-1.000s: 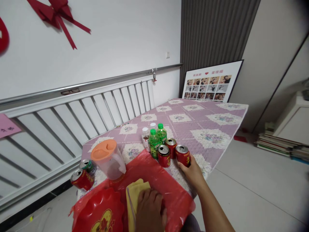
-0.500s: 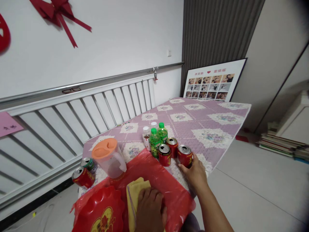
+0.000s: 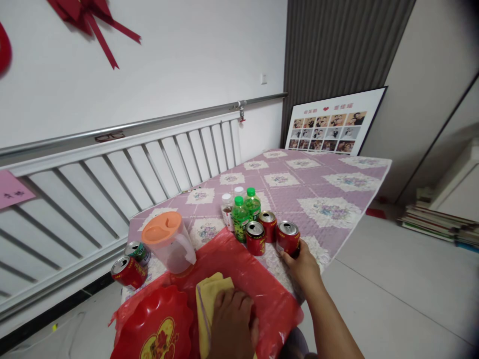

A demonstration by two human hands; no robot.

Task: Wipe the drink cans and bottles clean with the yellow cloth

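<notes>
My right hand (image 3: 304, 264) is wrapped round the lower part of an opened red can (image 3: 288, 238) standing on the tablecloth. Two more red cans (image 3: 255, 239) (image 3: 268, 226) stand just left of it, beside green-capped bottles (image 3: 240, 219) and white-capped bottles (image 3: 227, 212). My left hand (image 3: 234, 316) rests on a folded yellow cloth (image 3: 205, 306), its fingers curled on the cloth's right part. Under the cloth lies a red plastic sheet (image 3: 271, 299).
A clear pitcher (image 3: 181, 252) with an orange lid, a red can (image 3: 129, 272) and a green can (image 3: 137, 253) stand at the left. A red scalloped tray (image 3: 157, 324) lies in front. A radiator (image 3: 149, 169) runs behind the patterned table (image 3: 284, 164).
The view has shifted slightly. My right hand stays at the red can, which sits slightly farther back and right. My left hand remains on the cloth.
</notes>
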